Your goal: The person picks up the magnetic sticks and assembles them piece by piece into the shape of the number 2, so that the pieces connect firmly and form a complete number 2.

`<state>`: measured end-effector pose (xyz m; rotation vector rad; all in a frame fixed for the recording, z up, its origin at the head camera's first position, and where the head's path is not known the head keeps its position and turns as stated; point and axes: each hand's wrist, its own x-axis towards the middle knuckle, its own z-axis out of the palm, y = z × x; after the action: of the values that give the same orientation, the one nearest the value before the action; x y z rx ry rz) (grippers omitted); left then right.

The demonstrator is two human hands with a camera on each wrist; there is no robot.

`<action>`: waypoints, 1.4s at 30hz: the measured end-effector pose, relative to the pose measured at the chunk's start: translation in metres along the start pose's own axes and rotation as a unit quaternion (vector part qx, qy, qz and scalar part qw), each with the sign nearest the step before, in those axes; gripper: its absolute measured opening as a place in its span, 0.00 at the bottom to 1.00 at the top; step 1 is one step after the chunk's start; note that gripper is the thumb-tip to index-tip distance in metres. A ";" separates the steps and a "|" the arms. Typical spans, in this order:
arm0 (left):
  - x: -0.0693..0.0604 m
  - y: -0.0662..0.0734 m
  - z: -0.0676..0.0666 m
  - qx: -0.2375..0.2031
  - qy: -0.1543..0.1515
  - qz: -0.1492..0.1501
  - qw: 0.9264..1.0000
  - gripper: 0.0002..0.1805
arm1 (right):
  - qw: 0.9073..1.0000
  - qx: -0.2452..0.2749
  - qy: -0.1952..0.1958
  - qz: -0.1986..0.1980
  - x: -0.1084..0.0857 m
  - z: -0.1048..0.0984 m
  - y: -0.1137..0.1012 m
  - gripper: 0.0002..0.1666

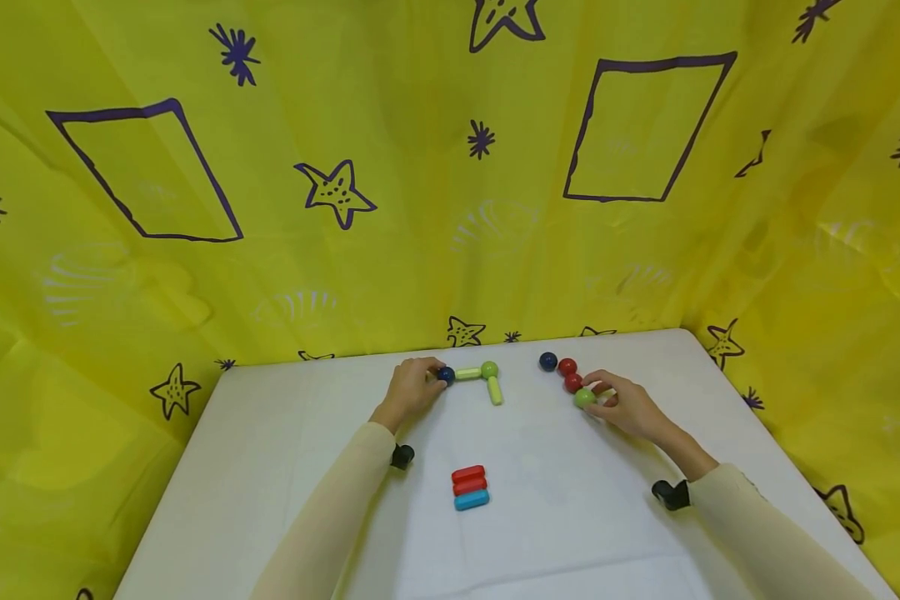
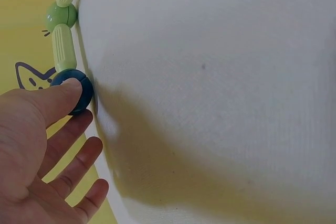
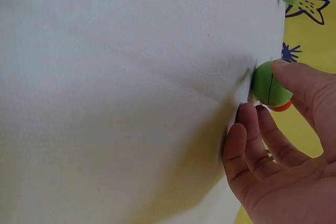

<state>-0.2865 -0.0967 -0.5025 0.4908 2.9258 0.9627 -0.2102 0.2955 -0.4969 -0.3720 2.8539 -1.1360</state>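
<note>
At the back of the table, my left hand pinches a dark blue ball between thumb and fingertips. In line with that ball lies a pale green rod, then a green ball, and a second pale green rod angles toward me. The left wrist view shows the thumb on the blue ball, which meets the rod's end. To the right, my right hand holds another green ball by thumb and fingers. Beside it, a red ball sits close to the fingertips.
Another red ball and a dark blue ball continue the row at back right. Nearer me lie two red rods and a blue rod, side by side. A yellow patterned curtain hangs behind the white table.
</note>
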 end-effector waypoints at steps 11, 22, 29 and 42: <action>0.002 0.001 -0.001 0.008 0.007 0.012 1.000 0.16 | 1.000 -0.003 0.008 -0.002 -0.001 0.003 0.001 0.19; 0.003 0.003 -0.002 0.006 0.002 0.009 1.000 0.17 | 1.000 -0.004 0.011 0.005 -0.001 0.003 0.002 0.19; 0.002 0.003 -0.002 0.011 -0.004 0.003 1.000 0.17 | 1.000 0.003 0.006 0.002 -0.002 0.003 0.000 0.18; -0.001 0.001 0.000 0.008 0.013 0.019 1.000 0.18 | 0.998 0.048 -0.023 -0.036 -0.003 0.016 -0.015 0.19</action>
<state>-0.2853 -0.0962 -0.5019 0.5407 2.9587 0.9587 -0.2026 0.2754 -0.4984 -0.4930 2.7556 -1.2529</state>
